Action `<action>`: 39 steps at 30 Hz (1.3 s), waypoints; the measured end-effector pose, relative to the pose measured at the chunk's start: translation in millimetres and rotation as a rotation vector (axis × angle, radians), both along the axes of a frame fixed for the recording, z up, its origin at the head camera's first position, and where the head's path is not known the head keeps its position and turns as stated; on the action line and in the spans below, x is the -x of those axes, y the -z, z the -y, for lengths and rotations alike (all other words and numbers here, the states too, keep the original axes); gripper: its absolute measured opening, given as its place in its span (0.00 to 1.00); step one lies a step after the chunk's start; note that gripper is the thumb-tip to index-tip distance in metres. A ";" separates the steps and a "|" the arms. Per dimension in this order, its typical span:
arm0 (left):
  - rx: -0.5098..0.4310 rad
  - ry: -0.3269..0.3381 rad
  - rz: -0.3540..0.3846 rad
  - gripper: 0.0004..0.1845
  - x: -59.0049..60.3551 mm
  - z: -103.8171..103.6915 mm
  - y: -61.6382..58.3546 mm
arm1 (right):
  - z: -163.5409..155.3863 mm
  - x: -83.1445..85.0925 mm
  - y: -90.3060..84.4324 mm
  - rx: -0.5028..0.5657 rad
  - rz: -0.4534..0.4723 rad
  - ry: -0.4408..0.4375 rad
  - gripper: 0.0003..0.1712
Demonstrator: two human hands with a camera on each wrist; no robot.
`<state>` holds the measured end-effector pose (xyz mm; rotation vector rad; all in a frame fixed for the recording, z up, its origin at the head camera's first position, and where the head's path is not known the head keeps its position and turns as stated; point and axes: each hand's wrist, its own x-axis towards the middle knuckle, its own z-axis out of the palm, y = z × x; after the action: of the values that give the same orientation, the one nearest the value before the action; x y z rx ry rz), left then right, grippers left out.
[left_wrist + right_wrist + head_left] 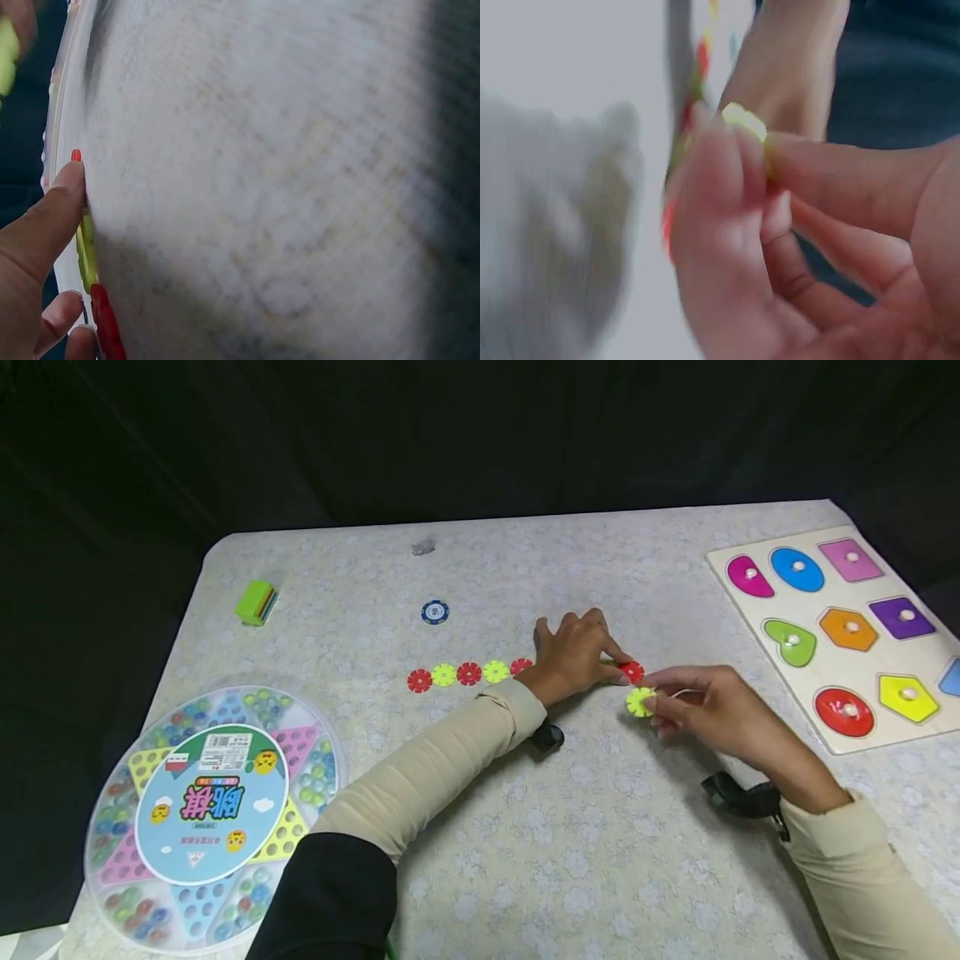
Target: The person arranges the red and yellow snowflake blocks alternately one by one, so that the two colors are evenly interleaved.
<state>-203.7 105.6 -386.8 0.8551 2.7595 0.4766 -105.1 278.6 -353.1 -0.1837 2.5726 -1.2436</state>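
A row of alternating red and yellow-green notched plastic discs lies on the table, with a red disc (420,681) at its left end. My left hand (572,653) reaches over the row and hides part of it. Its thumb and a finger touch the red disc (632,672) at the row's right end; the left wrist view shows a fingertip (71,180) right on that disc's edge. Between thumb and fingers, my right hand (701,706) pinches a yellow-green disc (640,702) just in front of the row's right end, tilted in the right wrist view.
A round marble game board (330,735) lies at the left. Beyond the row are a blue poker chip (435,612), a small grey piece (423,547) and a green block stack (255,602). A knobbed shape puzzle (795,693) lies at the right.
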 end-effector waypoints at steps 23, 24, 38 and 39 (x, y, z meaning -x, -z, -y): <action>-0.007 -0.029 0.039 0.18 -5.1 0.2 2.3 | -37.9 47.2 19.3 -0.198 0.127 0.163 0.21; -0.005 -0.029 0.037 0.18 -4.9 0.4 2.7 | -37.3 47.7 19.6 -0.204 0.131 0.166 0.21; -0.006 0.025 -0.047 0.19 -2.9 1.1 8.7 | -34.4 53.6 26.3 -0.255 0.150 0.217 0.22; -0.008 0.028 -0.049 0.19 -3.0 1.3 9.4 | -33.9 53.3 26.6 -0.259 0.155 0.220 0.22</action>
<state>-200.7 104.3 -396.3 0.9182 2.7875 0.4675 -158.4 312.5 -379.7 0.2453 2.6365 -0.9346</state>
